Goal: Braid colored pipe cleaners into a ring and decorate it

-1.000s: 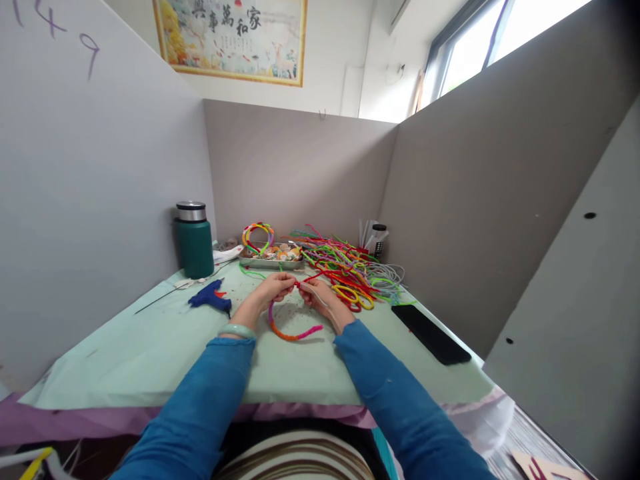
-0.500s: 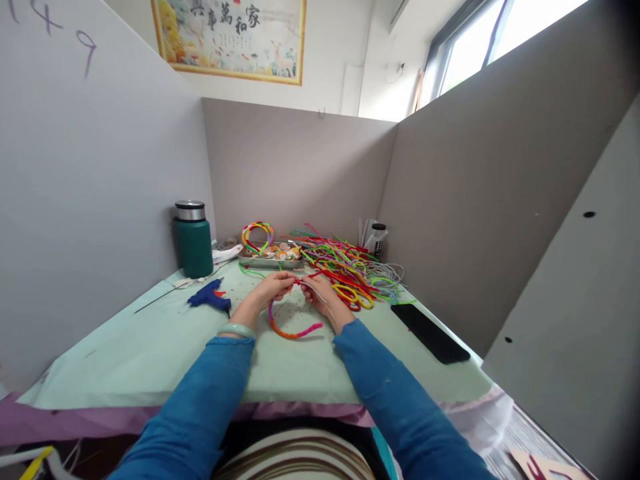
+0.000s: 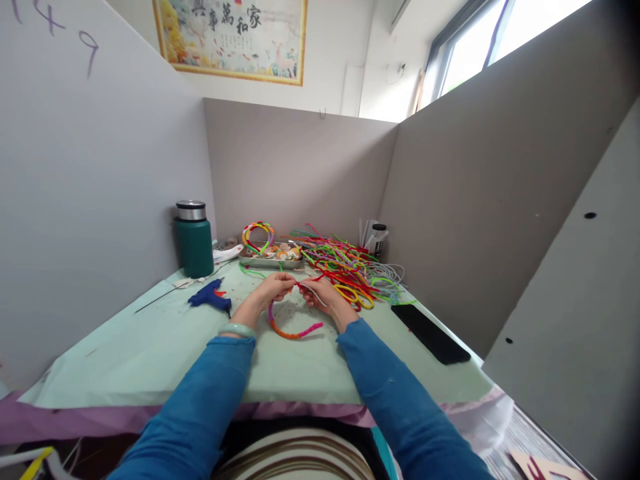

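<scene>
Over the middle of the table, my left hand (image 3: 278, 287) is closed on a thin headband (image 3: 287, 335) wrapped in pipe cleaner. Its purple, orange and pink part curves down below my hands, the pink end pointing right. Between my fingertips a short red wrapped stretch (image 3: 299, 284) shows. My right hand (image 3: 320, 294) pinches red pipe cleaner there, a little apart from the left. A bare whitish end (image 3: 316, 295) of the band runs across the right fingers. My fingers hide the exact grip.
A blue glue gun (image 3: 210, 296) lies left, near a green bottle (image 3: 195, 240). Behind my hands stand a metal tray (image 3: 270, 263) of small pieces and a finished-looking colourful hoop (image 3: 245, 235). Pipe cleaners (image 3: 345, 257) heap at back right; a black flat object (image 3: 430, 333) lies right. Partitions surround the table.
My right hand has shifted slightly right, turning a little at the wrist. A bit more red shows between my fingertips. The left hand keeps its hold.
</scene>
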